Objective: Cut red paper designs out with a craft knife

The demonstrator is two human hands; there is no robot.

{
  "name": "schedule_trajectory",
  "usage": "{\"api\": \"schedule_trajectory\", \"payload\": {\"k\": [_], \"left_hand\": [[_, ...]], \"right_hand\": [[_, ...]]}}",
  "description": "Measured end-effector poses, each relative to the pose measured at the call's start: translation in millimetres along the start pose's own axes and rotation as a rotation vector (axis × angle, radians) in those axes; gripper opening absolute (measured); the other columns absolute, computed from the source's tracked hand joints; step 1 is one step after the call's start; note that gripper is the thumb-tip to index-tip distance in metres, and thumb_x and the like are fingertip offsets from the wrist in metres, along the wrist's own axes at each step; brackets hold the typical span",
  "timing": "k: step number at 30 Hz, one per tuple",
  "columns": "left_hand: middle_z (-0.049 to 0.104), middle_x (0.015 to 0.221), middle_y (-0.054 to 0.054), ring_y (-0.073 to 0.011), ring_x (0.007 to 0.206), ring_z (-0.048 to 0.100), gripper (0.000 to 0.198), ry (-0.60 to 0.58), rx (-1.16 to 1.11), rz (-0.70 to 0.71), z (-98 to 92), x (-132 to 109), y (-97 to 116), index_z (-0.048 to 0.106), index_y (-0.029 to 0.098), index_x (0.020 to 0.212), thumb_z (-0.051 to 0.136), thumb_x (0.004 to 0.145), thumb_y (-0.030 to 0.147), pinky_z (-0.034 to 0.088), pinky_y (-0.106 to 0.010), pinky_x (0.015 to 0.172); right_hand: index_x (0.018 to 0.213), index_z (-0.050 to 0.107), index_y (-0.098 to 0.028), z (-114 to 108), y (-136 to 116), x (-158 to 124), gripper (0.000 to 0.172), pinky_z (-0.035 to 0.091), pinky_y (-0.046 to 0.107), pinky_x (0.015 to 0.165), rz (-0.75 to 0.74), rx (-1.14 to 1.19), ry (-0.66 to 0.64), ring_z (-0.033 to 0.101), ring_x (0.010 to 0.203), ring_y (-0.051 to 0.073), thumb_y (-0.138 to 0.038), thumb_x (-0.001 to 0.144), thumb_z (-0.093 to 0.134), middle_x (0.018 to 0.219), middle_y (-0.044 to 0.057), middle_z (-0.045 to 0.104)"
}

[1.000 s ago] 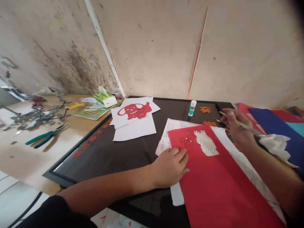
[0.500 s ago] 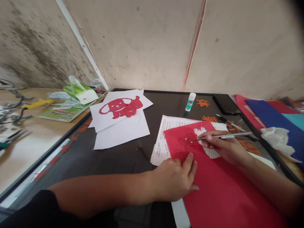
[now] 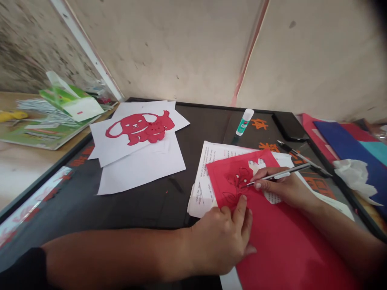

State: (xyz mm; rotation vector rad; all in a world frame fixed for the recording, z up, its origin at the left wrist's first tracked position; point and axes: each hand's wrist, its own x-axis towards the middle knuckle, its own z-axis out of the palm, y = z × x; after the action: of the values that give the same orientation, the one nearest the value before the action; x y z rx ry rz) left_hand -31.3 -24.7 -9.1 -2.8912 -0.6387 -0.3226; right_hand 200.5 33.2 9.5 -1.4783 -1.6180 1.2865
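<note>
A red sheet of paper (image 3: pixel 290 241) with a drawn flower and leaves lies over printed pages (image 3: pixel 203 193). Several small pieces are cut out of the flower, and a larger cut-out hole shows the page beneath. My right hand (image 3: pixel 281 185) grips a slim silver craft knife (image 3: pixel 282 173) like a pen, its tip touching the paper by the flower's stem. Pressing on the red sheet just below the drawing is my left hand (image 3: pixel 223 237), index finger stretched out and nothing held in it.
White sheets (image 3: pixel 136 173) with a red dog paper-cut (image 3: pixel 130 127) lie at the left. A glue stick (image 3: pixel 244 122) stands at the back. On the right are a pen (image 3: pixel 302 157), a black phone (image 3: pixel 290 127), crumpled tissue (image 3: pixel 352 177) and coloured paper (image 3: pixel 341 141). A green box (image 3: pixel 71 98) sits far left.
The knife tip has moved down and slightly left, from the flower to the stem, with the handle tilted more steeply. My left hand stays pressed on the paper. The view has shifted slightly.
</note>
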Motion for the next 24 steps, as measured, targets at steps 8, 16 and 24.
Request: {"api": "schedule_trajectory", "payload": {"k": [8,16,24], "left_hand": [[0.054,0.13,-0.036,-0.0241,0.06,0.065,0.061,0.012,0.014,0.042,-0.8,0,-1,0.059,-0.002,0.127,0.04,0.099,0.048,0.047,-0.033,0.044],[0.053,0.131,-0.036,-0.0256,0.062,0.066,0.06,0.027,0.005,0.043,3.0,-1,-1,0.059,-0.002,0.127,0.036,0.1,0.047,0.048,-0.035,0.047],[0.053,0.132,-0.035,-0.0245,0.059,0.065,0.058,0.002,-0.007,0.023,-3.2,0,-2,0.06,0.0,0.127,0.039,0.099,0.047,0.048,-0.035,0.044]], "right_hand": [[0.08,0.078,-0.023,-1,1,3,0.027,0.046,0.027,0.059,0.008,-0.054,-0.072,0.061,0.066,0.015,-0.046,0.069,0.082,0.075,0.004,0.073],[0.083,0.08,-0.023,-7,-3,7,0.023,0.05,0.028,0.06,-0.06,-0.15,-0.142,0.066,0.07,0.019,-0.043,0.073,0.08,0.079,0.005,0.076],[0.076,0.078,-0.02,-7,-19,31,0.022,0.045,0.021,0.043,0.05,-0.136,-0.305,0.057,0.046,0.01,-0.043,0.074,0.078,0.058,0.001,0.068]]}}
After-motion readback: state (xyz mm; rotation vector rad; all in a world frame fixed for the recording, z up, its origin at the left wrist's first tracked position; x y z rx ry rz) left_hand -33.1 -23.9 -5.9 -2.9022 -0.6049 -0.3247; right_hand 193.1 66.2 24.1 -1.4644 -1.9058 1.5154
